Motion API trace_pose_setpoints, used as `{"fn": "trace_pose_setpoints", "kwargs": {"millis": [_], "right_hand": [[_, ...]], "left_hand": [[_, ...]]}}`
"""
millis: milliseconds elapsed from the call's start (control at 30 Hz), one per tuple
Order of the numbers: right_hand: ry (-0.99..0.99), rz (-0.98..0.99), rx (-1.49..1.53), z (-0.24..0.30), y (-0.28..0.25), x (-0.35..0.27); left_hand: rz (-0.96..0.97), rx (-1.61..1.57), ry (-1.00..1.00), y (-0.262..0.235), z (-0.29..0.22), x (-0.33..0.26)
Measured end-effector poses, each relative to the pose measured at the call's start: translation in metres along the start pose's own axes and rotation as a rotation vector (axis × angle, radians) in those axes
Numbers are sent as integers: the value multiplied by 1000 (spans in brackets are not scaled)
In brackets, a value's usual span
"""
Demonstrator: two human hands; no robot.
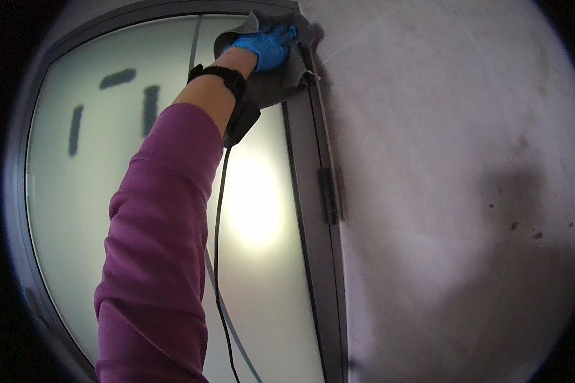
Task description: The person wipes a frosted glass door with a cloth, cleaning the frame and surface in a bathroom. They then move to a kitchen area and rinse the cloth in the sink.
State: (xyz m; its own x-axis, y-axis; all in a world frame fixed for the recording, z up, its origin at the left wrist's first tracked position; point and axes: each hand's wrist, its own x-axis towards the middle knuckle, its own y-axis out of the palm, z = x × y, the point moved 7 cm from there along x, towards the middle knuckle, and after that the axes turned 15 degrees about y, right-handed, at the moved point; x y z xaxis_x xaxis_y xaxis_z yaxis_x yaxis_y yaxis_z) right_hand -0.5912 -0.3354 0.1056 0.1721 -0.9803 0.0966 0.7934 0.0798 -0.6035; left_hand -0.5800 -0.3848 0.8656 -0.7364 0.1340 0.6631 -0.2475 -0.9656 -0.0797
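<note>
Frosted glass point(140, 210) fills the left of the view, set in a dark grey metal frame point(313, 210) whose upright runs down the middle. Pale, faintly stained wall point(453, 159) is seen to the right of that frame, with a few dark specks low on it. Blurred dark bars are seen through the glass at the upper left, and a bright glow is reflected near its centre. A small dark hinge point(329, 195) is fixed on the frame's upright. No containers are shown.

A grey cloth point(281, 80) is pressed against the top corner of the frame, where glass, frame and wall meet; it is crumpled, with folds hanging below the hand and a frayed corner touching the upright. The cloth is held flat there by one hand point(268, 46) in a blue glove, fingers spread and laid over the fabric rather than curled around it. Which hand it is cannot be told for certain. A black wrist strap point(220, 75) is worn above a purple sleeve point(153, 255), and a thin black cable point(218, 255) hangs from it.
</note>
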Motion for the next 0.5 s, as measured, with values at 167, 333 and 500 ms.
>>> {"fn": "trace_pose_setpoints", "kwargs": {"millis": [167, 333, 500], "right_hand": [[9, 6, 22, 4, -12, 5], [16, 21, 45, -1, -16, 10], [28, 46, 73, -13, -15, 13]], "left_hand": [[24, 125, 43, -5, 0, 25], [71, 86, -160, -8, 38, 32], [128, 372, -355, -12, 117, -3]]}}
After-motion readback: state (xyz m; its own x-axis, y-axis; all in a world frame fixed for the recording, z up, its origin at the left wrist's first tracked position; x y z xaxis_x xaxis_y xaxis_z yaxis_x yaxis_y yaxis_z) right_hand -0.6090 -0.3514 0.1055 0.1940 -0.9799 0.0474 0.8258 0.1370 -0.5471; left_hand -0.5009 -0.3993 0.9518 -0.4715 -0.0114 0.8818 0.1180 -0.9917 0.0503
